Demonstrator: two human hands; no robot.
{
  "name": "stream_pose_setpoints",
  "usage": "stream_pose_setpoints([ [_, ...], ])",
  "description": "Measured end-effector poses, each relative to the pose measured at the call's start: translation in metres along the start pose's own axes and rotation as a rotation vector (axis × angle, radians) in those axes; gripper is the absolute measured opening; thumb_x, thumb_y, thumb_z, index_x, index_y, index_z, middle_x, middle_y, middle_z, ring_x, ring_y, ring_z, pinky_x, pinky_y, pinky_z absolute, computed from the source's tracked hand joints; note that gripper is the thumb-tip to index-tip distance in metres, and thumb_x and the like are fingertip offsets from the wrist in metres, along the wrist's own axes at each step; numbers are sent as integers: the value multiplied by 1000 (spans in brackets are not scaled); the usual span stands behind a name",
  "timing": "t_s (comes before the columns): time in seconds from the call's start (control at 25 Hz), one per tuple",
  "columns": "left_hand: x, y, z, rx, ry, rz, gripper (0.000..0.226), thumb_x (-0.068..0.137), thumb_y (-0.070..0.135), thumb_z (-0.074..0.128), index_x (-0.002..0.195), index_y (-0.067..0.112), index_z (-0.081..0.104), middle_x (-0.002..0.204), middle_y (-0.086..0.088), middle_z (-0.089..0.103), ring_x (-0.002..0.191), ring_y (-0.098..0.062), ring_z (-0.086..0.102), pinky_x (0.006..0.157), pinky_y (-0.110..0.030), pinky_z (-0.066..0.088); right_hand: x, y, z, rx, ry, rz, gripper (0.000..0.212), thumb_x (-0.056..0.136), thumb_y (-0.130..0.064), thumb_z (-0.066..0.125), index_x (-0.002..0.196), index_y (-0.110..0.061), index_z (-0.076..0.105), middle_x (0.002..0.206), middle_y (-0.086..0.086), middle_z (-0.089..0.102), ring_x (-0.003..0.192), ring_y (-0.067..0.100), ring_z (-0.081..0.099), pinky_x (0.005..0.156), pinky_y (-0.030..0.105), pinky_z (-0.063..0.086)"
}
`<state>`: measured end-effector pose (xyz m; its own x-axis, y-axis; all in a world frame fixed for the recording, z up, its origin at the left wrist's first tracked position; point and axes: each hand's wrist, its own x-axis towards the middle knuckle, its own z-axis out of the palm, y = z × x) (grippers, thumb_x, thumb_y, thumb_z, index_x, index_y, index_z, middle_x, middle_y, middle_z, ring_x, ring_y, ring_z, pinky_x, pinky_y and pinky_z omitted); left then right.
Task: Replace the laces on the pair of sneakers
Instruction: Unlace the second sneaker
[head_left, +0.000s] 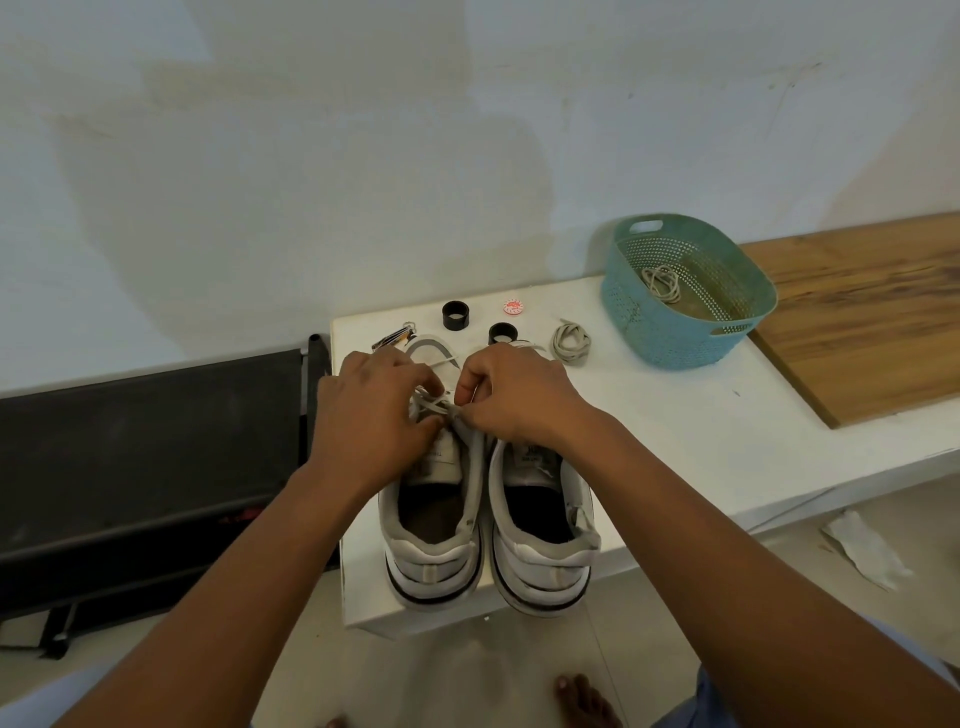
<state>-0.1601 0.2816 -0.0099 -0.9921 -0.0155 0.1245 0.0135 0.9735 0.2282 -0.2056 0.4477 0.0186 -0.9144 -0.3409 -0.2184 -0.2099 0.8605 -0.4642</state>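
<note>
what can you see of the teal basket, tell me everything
The teal basket is an oval tub that looks like plastic, with walls pierced by rows of small holes and a slot handle cut into each end. It stands upright at the far right of the white table, close to the wall, its right side beside the wooden board. Inside lies one loosely coiled pale lace on a dull, worn-looking bottom. Neither hand touches it.

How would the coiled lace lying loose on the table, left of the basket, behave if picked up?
The coiled lace is probably floppy: its loops lie slack and uneven on the white table. Likely light, and it would uncoil when lifted. Unlikely to roll.
</note>
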Motion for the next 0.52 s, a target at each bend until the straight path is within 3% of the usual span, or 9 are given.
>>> stream_pose_setpoints([
  [0.16,0,-2,2,29,71,-35,21,82,47,79,99,37,75,124,4,66,120,-25,54,96,-46,41,1,-1,1,1,-7,-5,7,83,-32,71,88,-35,68,89,-15,66,99,13,63,107,50,42],
  [0.52,0,2,4,34,102,-4,14,84,42,78,96,35,77,120,2,70,117,-27,57,95,-49,42,0,0,0,10,14,-26,7,84,-32,72,87,-37,67,84,-17,61,94,12,58,108,50,41],
])
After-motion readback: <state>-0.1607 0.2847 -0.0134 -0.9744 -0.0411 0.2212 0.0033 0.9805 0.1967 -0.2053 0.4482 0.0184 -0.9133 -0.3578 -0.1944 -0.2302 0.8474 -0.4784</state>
